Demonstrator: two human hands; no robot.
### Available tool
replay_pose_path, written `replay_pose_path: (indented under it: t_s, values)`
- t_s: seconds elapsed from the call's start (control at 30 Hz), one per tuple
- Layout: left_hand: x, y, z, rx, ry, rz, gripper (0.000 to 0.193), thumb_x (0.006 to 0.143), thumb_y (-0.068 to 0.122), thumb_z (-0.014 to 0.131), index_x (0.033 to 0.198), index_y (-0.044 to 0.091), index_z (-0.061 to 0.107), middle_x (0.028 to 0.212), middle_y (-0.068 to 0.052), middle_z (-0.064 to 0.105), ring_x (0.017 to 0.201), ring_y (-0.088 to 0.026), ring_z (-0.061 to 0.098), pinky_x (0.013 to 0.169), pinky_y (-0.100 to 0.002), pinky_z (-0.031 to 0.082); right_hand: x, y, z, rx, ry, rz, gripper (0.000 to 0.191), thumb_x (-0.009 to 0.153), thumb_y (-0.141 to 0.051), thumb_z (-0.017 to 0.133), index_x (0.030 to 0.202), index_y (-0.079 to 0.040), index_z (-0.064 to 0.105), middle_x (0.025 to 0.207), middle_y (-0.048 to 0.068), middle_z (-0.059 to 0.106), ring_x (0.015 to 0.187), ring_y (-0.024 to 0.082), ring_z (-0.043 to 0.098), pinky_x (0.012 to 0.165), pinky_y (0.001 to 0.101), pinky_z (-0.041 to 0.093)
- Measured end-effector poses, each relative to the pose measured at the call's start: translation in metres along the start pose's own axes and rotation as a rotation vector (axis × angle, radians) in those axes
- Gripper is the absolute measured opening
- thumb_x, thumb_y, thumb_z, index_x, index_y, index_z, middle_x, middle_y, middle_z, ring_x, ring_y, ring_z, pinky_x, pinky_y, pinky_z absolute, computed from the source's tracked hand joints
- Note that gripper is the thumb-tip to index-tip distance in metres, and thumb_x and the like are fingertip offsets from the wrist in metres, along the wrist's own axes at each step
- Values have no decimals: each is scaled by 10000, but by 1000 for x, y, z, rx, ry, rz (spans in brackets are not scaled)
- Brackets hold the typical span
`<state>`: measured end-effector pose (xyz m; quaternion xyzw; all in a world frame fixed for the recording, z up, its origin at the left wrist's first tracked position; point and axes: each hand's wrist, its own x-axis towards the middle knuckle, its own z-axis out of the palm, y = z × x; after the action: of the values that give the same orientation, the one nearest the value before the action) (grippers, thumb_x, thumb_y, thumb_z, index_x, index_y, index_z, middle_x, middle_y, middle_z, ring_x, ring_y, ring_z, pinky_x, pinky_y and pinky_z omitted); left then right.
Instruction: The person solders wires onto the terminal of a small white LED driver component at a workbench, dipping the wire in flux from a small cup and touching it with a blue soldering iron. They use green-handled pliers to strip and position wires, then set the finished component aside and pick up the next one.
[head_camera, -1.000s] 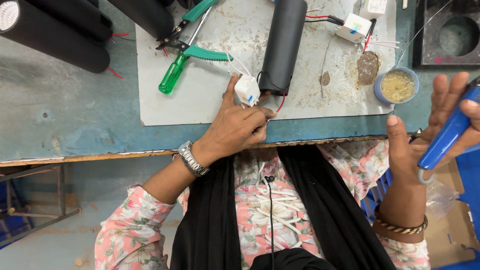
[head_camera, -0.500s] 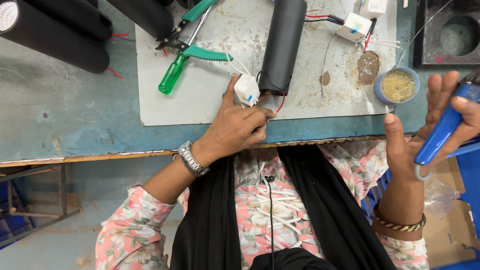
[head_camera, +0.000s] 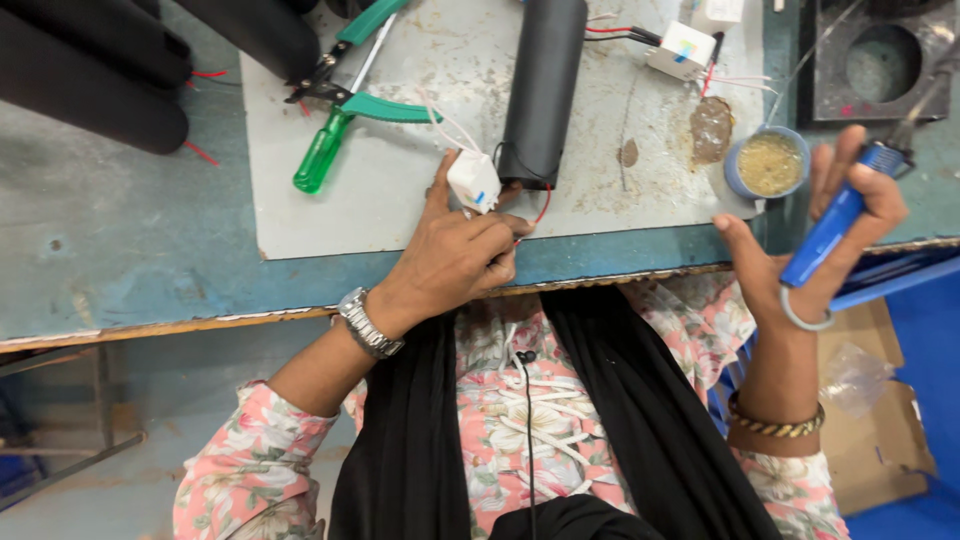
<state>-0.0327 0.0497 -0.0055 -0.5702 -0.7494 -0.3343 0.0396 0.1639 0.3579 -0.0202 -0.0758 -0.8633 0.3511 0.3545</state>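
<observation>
Two hands work: left hand (head_camera: 455, 258) fingers pinch white connector (head_camera: 473, 180) beside black tube (head_camera: 543, 90); right hand (head_camera: 800, 250) grips blue soldering iron (head_camera: 835, 225).

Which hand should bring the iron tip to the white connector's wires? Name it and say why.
Probably the right hand: it grips the blue soldering iron beside the flux tin. The left hand is occupied pinching the white connector against the black tube.

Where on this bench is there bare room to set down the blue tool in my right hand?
Free: the grey mat between the green screwdriver and your left hand, and the bare blue bench left of the mat, below the black tubes. Crowded: around the black cylinder, white connector, and small round tin by your right hand.
</observation>
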Motion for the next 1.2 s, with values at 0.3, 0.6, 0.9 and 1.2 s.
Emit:
replay_pose_path:
  t_s: [0.3, 0.6, 0.9, 1.2]
  values:
    - [-1, 6, -5, 5, -12, 31, 166, 939, 171, 753, 953, 84, 612, 982, -8, 709, 854, -223, 696, 1156, -653, 303, 8, 12, 9, 7, 29, 29, 913, 981, 11, 915, 1520, -170, 202, 1742, 152, 229, 1569, 249, 322, 1290, 398, 403]
    - [5, 8, -5, 27, -2, 16, 168, 932, 218, 747, 971, 87, 649, 909, -46, 689, 898, -261, 686, 1083, -602, 366, 1, -51, 61, 191, -154, -94, 869, 814, 8, 850, 1408, -213, 254, 1583, 261, 371, 1367, 329, 566, 1157, 466, 509]
    - [4, 9, -6, -33, -15, -36, 181, 960, 240, 747, 953, 105, 627, 792, -40, 635, 750, -253, 658, 885, -506, 418, 8, -76, 89, 279, -308, -125, 802, 857, 62, 823, 1363, -208, 263, 1586, 284, 388, 1402, 369, 568, 1140, 448, 533]
    - [5, 10, -5, 13, 71, 4, 187, 939, 210, 763, 931, 109, 605, 805, -51, 616, 731, -246, 648, 814, -469, 428, 9, -84, 83, 217, -383, -211, 784, 826, 109, 794, 1358, -210, 314, 1501, 284, 467, 1362, 430, 573, 1107, 500, 511]
